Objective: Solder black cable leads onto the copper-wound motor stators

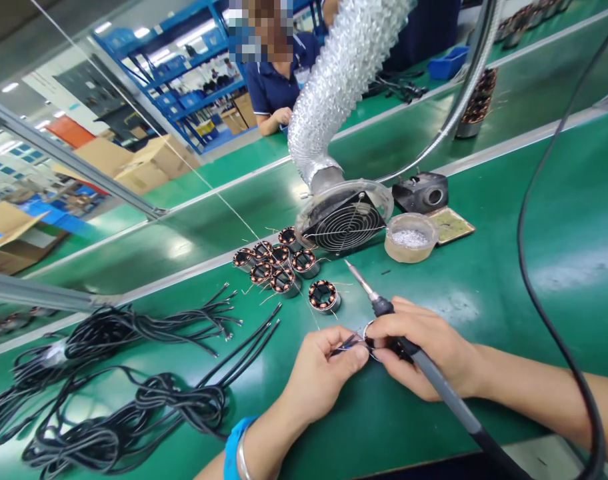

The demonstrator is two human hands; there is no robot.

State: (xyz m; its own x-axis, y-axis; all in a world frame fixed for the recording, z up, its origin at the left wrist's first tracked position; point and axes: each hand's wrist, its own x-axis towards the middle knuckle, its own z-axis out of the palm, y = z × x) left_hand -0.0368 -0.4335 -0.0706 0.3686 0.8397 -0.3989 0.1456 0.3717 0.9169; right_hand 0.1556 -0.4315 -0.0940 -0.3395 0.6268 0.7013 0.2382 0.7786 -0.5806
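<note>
In the head view, I see the left hand (319,373) over the green worktop (514,300), its thumb and fingers pinched tight on some thin wires (343,347). The right hand (429,347) is wrapped round a soldering iron (383,307), with the metal tip pointing away from both hands. A small round part (368,331) sits between the hands, mostly hidden; I can't tell which fingers hold it.

The wires look light and bendy. A hard tug might snap them, so a soft pinch near the ends seems best. The iron looks stiff and not very heavy, but its cord (497,450) may drag. Hold the dark handle, never the metal, which could be hot. The round part looks hard, like the copper-wound rings (283,281) nearby. I'd hold its outside wall, since thin copper may scratch.
</note>
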